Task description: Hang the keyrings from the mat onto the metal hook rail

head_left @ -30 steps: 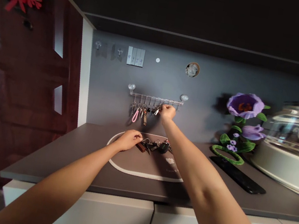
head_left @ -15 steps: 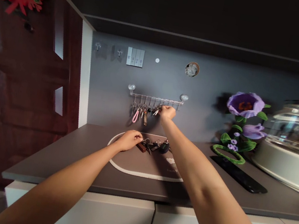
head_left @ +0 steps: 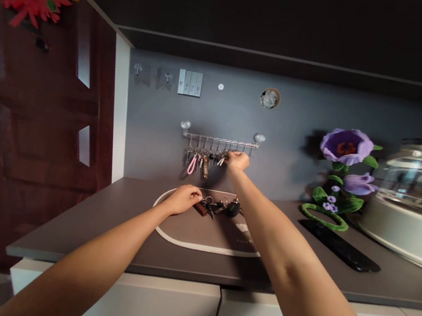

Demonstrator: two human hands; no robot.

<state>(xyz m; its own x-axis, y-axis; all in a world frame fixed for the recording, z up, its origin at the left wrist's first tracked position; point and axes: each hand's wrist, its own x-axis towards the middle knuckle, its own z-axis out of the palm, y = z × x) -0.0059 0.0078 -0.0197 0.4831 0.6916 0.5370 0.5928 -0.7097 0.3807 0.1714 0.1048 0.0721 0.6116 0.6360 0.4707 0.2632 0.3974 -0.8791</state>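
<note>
Partly hidden silver keys: a bunch of small silver metal keys is showing at the fingertips of the right hand, its ring mostly covered by them.
Right hand: the fingers are pinching together on this bunch, just below a clear plastic hook rail; which hook is nearest, they are hiding.
Left hand: the curled left hand is resting lower, well apart from the right, beside a reddish-brown oblong fob; whether it is gripping that fob, I cannot tell.
Hanging row: left of the right hand, a pink loop strap and a brown patterned fob are hanging among keys too small to make out.
Mat: a taupe, pale-edged rounded mat is lying under the left hand, its right end disappearing behind the right forearm.
Black fob: a rounded black key fob is lying on the mat, below the right hand and to the right of the left.
White appliance: a white appliance with a clear cover is running off the right edge.
</note>
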